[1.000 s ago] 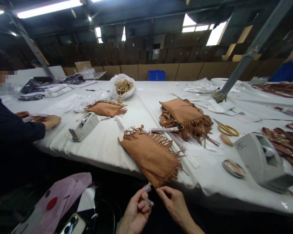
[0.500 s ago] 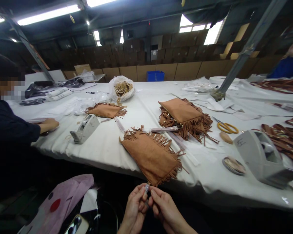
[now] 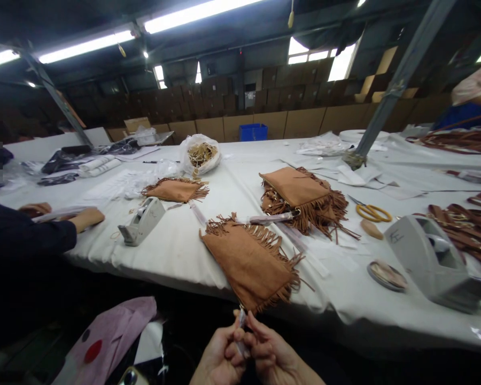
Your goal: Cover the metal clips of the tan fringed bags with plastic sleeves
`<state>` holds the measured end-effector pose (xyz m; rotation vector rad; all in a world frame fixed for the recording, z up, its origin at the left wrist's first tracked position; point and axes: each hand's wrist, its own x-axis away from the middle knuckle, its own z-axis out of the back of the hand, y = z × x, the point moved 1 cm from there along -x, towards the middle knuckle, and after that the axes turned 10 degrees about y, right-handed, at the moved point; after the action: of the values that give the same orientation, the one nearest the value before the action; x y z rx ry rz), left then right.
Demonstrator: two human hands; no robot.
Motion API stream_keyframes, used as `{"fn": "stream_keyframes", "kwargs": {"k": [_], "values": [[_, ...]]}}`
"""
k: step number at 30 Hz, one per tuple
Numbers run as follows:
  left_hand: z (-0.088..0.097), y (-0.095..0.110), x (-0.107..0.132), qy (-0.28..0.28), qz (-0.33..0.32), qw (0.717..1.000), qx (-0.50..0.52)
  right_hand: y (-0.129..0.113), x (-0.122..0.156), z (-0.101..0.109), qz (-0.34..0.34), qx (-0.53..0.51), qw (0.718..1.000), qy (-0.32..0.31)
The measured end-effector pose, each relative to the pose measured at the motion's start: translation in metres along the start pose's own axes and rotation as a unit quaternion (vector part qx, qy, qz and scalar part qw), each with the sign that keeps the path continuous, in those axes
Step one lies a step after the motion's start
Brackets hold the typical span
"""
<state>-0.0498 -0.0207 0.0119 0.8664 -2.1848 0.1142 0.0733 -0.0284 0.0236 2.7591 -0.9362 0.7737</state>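
Note:
A brown fringed bag (image 3: 251, 262) lies at the table's front edge, its near corner pointing toward me. Just below that corner, my left hand (image 3: 219, 350) pinches a narrow strap wrapped in clear plastic (image 3: 242, 319). My right hand (image 3: 276, 353) closes on the same strap from the other side, thumb and fingertips meeting the left ones. Most of the strap is hidden by my fingers. Behind to the right, more fringed bags (image 3: 294, 187) are stacked, with a plastic-wrapped strap (image 3: 274, 217) reaching out from them. Another fringed bag (image 3: 172, 190) lies farther left.
Tape dispensers stand at right (image 3: 436, 262) and left (image 3: 142, 220). Yellow-handled scissors (image 3: 372, 213) and a round tin (image 3: 387, 275) lie nearby. A co-worker's hand (image 3: 88, 218) rests on the table at left. A grey post (image 3: 401, 80) rises at right.
My hands have drawn closer together around the wrapped strap, fingers curled further in. The view has tilted slightly up. At left the co-worker has leaned back, and a brown item shows by their hand.

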Motion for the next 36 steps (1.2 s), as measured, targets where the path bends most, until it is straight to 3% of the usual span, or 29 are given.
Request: {"fn": "stream_keyframes", "kwargs": {"k": [5, 10, 14, 17, 18, 20, 22, 24, 26, 28, 29, 31, 34, 36], "values": [[-0.009, -0.001, 0.001, -0.032, -0.002, 0.998, -0.050, -0.007, -0.015, 0.000, -0.054, -0.032, 0.997, -0.046], [-0.008, 0.000, 0.000, -0.054, -0.043, 0.996, -0.048, -0.014, -0.022, -0.003, 0.020, -0.005, 0.999, -0.031], [-0.001, 0.008, -0.002, -0.087, -0.065, 0.992, -0.066, -0.018, -0.001, -0.006, 0.031, 0.161, 0.986, -0.001], [0.000, 0.019, 0.006, -0.055, -0.090, 0.994, -0.042, -0.023, 0.028, -0.004, 0.069, 0.347, 0.933, 0.067], [0.000, 0.021, 0.011, -0.041, -0.098, 0.993, -0.046, -0.027, 0.038, -0.003, 0.104, 0.409, 0.901, 0.105], [0.001, 0.021, 0.020, -0.020, -0.100, 0.988, -0.113, -0.043, 0.057, -0.003, 0.211, 0.514, 0.809, 0.191], [0.006, 0.016, 0.027, -0.004, -0.078, 0.964, -0.255, -0.066, 0.070, -0.003, 0.342, 0.586, 0.685, 0.266], [0.014, 0.013, 0.028, 0.038, -0.080, 0.906, -0.413, -0.091, 0.078, -0.003, 0.456, 0.630, 0.547, 0.309], [0.022, 0.017, 0.024, 0.117, -0.164, 0.843, -0.498, -0.110, 0.081, 0.001, 0.528, 0.659, 0.431, 0.319], [0.023, 0.030, 0.016, 0.197, -0.297, 0.810, -0.466, -0.124, 0.080, 0.007, 0.567, 0.680, 0.349, 0.307], [0.019, 0.037, 0.012, 0.224, -0.351, 0.807, -0.419, -0.130, 0.079, 0.010, 0.581, 0.688, 0.314, 0.301], [0.005, 0.051, 0.003, 0.236, -0.389, 0.832, -0.319, -0.140, 0.078, 0.017, 0.609, 0.695, 0.239, 0.298], [-0.023, 0.062, -0.013, 0.208, -0.347, 0.881, -0.245, -0.158, 0.082, 0.028, 0.638, 0.684, 0.125, 0.331], [-0.037, 0.067, -0.027, 0.215, -0.330, 0.880, -0.265, -0.172, 0.087, 0.039, 0.642, 0.674, 0.064, 0.359]]}}
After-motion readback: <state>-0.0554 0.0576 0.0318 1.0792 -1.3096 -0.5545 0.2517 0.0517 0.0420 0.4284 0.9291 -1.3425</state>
